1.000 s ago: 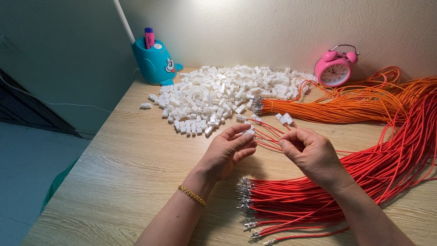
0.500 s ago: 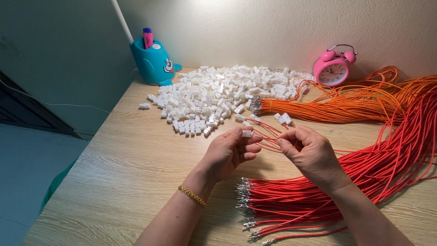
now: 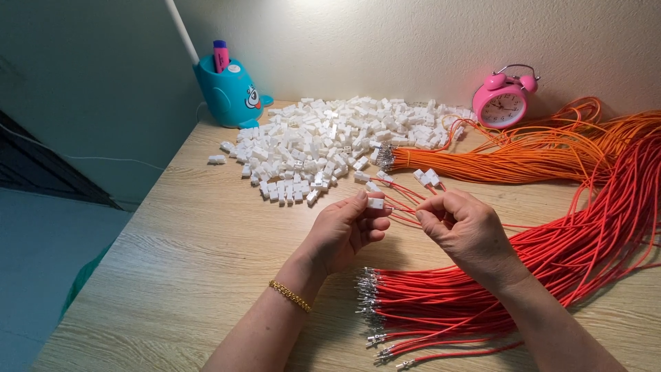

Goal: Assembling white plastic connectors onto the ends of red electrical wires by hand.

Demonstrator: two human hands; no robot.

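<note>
Teal holder [image 3: 226, 96] holds a pink marker [image 3: 220, 55]; left hand [image 3: 344, 231] pinches white connector [image 3: 375, 203], right hand [image 3: 468, 231] pinches red wire [image 3: 406, 207].

Left hand [image 3: 344, 231], right hand [image 3: 465, 231]: fingertips pinched

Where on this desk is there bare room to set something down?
Bare wood lies left of the left hand, below the white connector pile, out to the desk edge. Crowded: red wires and orange wires on the right.
</note>
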